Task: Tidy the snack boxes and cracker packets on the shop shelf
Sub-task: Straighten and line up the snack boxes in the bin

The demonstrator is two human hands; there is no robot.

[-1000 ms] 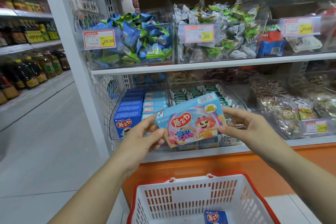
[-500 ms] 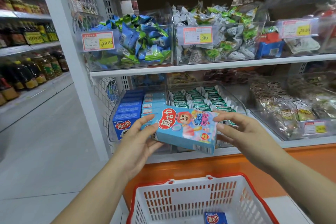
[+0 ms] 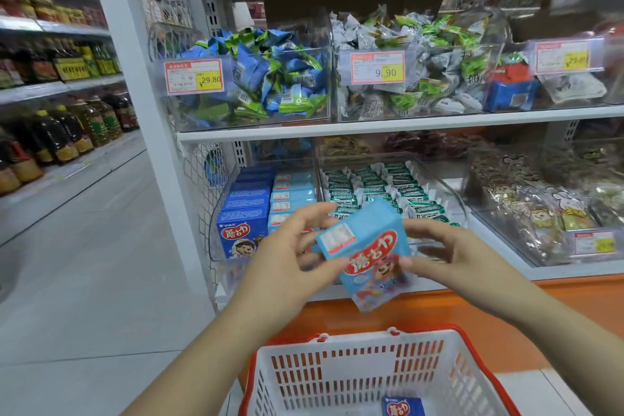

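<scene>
A light blue snack box [image 3: 368, 257] with a red logo and cartoon face is held between both hands in front of the lower shelf, standing on end and tilted. My left hand [image 3: 287, 267] grips its left side; my right hand [image 3: 449, 257] holds its right side with curled fingers. Behind them a clear bin [image 3: 216, 230] holds rows of dark blue boxes [image 3: 243, 213] and light blue boxes [image 3: 290, 189]. The neighbouring bin holds green cracker packets [image 3: 371, 186] in rows.
A white and red shopping basket [image 3: 354, 378] sits below, with one blue box [image 3: 401, 407] inside. The upper shelf [image 3: 371, 127] carries bins of wrapped sweets with price tags. Bagged snacks [image 3: 540, 206] lie at the right. An aisle with oil bottles [image 3: 50, 135] runs left.
The light blue box has been turned from lying flat to standing on end, and both hands have shifted around it, slightly lower and to the right.
</scene>
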